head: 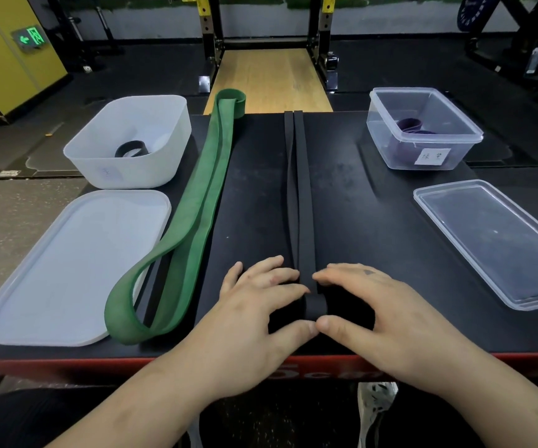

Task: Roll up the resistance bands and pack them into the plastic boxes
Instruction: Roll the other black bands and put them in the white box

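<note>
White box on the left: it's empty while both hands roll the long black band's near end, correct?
No. The head view shows a small rolled black band inside the white box. The left hand and right hand do roll the long black band's near end.

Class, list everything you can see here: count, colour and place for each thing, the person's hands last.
Table: one, black, under everything.
Long black band: one, black, lengthwise mid-table, near end rolled.
Green band: one, green, left of that band.
White box: one, white, far left.
Rolled black band: one, black, inside the white box.
White lid: one, white, near left.
Clear box: one, transparent, far right.
Purple band: one, purple, inside the clear box.
Clear lid: one, transparent, near right.
Left hand: one, pinching the roll's left side.
Right hand: one, pinching the roll's right side.
</note>
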Tool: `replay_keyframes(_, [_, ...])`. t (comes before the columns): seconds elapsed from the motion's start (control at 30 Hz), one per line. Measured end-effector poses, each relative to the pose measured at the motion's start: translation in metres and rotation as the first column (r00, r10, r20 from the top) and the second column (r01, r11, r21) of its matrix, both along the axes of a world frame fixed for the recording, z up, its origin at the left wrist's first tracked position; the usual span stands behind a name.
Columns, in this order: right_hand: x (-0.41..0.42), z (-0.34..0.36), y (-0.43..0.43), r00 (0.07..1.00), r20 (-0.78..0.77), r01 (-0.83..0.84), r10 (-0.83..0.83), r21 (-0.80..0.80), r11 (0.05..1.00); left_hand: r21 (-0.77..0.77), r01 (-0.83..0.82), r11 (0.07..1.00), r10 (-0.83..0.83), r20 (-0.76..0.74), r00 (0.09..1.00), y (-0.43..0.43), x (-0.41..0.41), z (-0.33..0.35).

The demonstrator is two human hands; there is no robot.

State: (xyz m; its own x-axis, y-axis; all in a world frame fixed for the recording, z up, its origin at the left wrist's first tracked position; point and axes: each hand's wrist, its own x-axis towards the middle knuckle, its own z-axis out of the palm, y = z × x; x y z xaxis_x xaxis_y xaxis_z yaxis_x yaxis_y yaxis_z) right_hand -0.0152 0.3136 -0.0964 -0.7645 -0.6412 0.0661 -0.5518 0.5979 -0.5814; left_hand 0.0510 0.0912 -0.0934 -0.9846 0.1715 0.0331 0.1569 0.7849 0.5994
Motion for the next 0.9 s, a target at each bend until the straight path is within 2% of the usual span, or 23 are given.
replay_keyframes(0.3, [-0.003, 0.003, -0.001, 0.984, 0.176, -0.031, 0.028, 0.017, 0.999, 0.013, -0.009, 1.0, 0.008, 0.049, 0.999, -0.002, -0.002, 0.0])
replay_keyframes(0.57, [-0.01, 0.003, -0.004, 0.992, 0.098, -0.07, 0.076, -0.06, 0.996, -0.009, -0.023, 1.0, 0.023, 0.018, 1.0, 0.002, -0.002, -0.002])
replay_keyframes(0.73, [-0.018, 0.0, -0.004, 0.992, 0.111, -0.049, 0.053, -0.045, 0.998, 0.041, -0.028, 0.999, 0.027, 0.029, 0.999, 0.0, -0.001, 0.003])
replay_keyframes(0.9, [-0.024, -0.001, -0.011, 0.99, 0.138, -0.018, 0.024, -0.047, 0.999, -0.002, -0.059, 0.998, 0.059, 0.019, 0.998, 0.003, -0.004, 0.004])
